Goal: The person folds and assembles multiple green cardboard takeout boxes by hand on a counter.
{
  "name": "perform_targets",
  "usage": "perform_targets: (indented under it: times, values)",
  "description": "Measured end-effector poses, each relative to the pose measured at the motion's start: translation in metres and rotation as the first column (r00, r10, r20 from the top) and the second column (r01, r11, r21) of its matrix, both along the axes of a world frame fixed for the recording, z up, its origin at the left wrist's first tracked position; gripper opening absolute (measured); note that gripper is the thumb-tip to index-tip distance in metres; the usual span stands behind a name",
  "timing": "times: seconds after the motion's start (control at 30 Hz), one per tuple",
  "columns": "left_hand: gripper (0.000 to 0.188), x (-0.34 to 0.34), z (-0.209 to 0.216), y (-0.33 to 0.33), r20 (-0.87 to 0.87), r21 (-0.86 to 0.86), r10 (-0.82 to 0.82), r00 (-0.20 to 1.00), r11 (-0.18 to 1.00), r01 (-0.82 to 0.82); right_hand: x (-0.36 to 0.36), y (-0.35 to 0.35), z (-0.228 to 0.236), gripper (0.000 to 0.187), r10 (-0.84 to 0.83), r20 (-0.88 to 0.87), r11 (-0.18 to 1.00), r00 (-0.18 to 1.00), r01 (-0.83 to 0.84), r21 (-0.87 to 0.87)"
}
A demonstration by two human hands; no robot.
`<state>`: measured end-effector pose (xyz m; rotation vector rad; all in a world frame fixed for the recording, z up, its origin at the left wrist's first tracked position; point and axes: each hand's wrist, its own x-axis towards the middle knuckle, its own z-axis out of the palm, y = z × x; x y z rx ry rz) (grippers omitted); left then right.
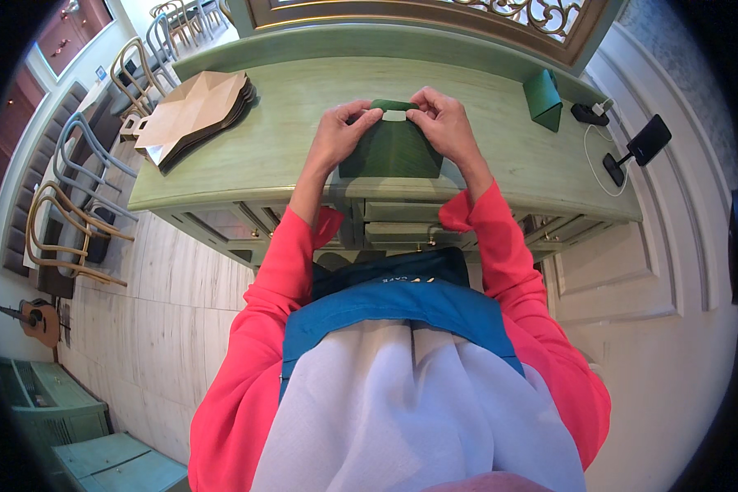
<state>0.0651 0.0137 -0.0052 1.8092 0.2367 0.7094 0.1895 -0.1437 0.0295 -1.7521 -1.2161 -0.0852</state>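
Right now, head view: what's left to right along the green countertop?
Brown paper bags, left hand, dark green sheet, right hand, green tent-shaped piece, black block, black device on a stand.

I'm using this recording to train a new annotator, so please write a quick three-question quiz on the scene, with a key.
1. Multiple choice: what are the left hand and right hand holding?
a) an acoustic guitar
b) a dark green trapezoidal item
c) a white cable

2. True or false: the flat stack of creased brown paper lies to the right of both hands.

3. Fill in: the black rectangular device on a stand is near the ____ end of the pale green painted counter.

Key: 1: b; 2: false, it lies to their left; 3: right.
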Motion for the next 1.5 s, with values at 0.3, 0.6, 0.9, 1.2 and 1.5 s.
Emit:
perform_targets:
  times: [0.3, 0.6, 0.9, 1.2, 1.5]
  values:
    - [0.029, -0.002, 0.008, 0.004, -0.023, 0.009, -0.063, 0.998, 0.998, 0.063, -0.001, -0.002, 0.005, 0.013, 0.067, -0.036, 0.996, 0.997, -0.069, -0.056]
    - [0.026, 0.001, 0.034, 0.004, -0.182, 0.138, -0.156, 0.971, 0.974, 0.182, -0.007, -0.003, 0.002, 0.019, -0.025, 0.099, 0.996, 0.995, 0.033, -0.082]
    - [0.019, 0.016, 0.011, 0.008, 0.095, 0.563, -0.061, 0.994, 0.826, -0.003, -0.007, -0.008, 0.003, 0.021, -0.088, 0.246, 0.994, 0.965, 0.102, -0.044]
    - [0.064, 0.009, -0.059, 0.017, 0.002, 0.739, 0.179, 0.984, 0.663, -0.122, 0.069, -0.043, -0.011, 0.021, -0.5, 0.403, 0.845, 0.766, 0.534, 0.034]
    - [0.04, -0.023, -0.067, 0.007, -0.03, 0.791, 0.415, 0.909, 0.566, -0.232, 0.227, -0.066, -0.004, 0.021, -0.65, 0.547, 0.591, 0.527, 0.804, -0.072]
